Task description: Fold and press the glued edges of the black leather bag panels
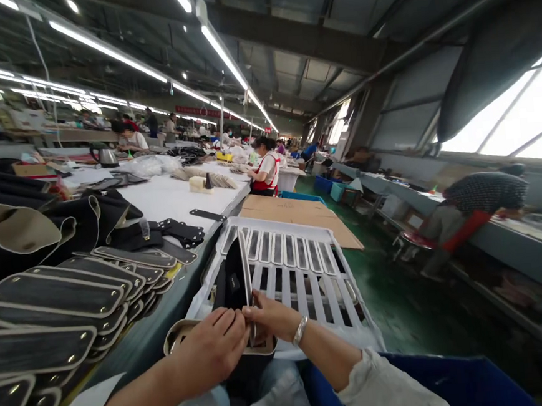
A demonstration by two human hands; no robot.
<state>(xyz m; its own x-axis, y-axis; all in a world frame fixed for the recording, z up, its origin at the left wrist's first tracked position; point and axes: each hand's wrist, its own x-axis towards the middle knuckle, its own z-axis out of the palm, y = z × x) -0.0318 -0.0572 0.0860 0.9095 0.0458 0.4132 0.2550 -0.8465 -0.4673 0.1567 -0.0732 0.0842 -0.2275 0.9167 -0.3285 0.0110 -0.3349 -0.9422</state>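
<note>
The right hand [273, 315] clamps a pale-edged panel [244, 261] at the near left of the white rack [338, 340]. The left hand [216, 342] meets it; its grip is hidden. Cardboard [295, 212] beyond the rack bears illegible print.

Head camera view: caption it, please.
Left hand and right hand meet at a pale-edged strip by a white rack.

Long worktables [153, 198] and strip lights [109, 51] mark a factory workshop.
</note>
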